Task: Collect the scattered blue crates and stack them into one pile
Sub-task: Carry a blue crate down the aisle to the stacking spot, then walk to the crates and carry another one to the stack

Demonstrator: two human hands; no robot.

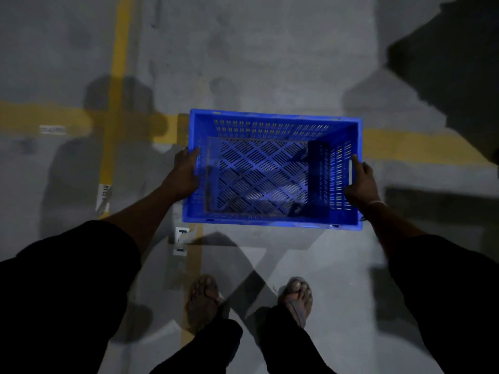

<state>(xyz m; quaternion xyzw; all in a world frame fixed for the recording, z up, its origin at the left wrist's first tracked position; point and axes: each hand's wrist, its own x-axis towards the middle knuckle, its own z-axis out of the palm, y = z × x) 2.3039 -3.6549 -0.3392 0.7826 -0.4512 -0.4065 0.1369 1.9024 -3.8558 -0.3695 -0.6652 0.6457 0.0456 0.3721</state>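
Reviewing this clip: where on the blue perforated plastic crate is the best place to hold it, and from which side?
Grip the blue perforated plastic crate at its two short end walls, coming in from either side. The right end shows a handle slot, where the right hand sits; the left hand clasps the opposite rim. Opposed ends probably keep the open, empty crate level.

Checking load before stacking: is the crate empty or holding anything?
Empty. The crate is upright, open side up, and its perforated bottom shows bare across the whole inside. Left hand and right hand grip its short sides.

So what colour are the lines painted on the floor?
Yellow. The floor lines show best in the head view, crossing behind the blue crate.
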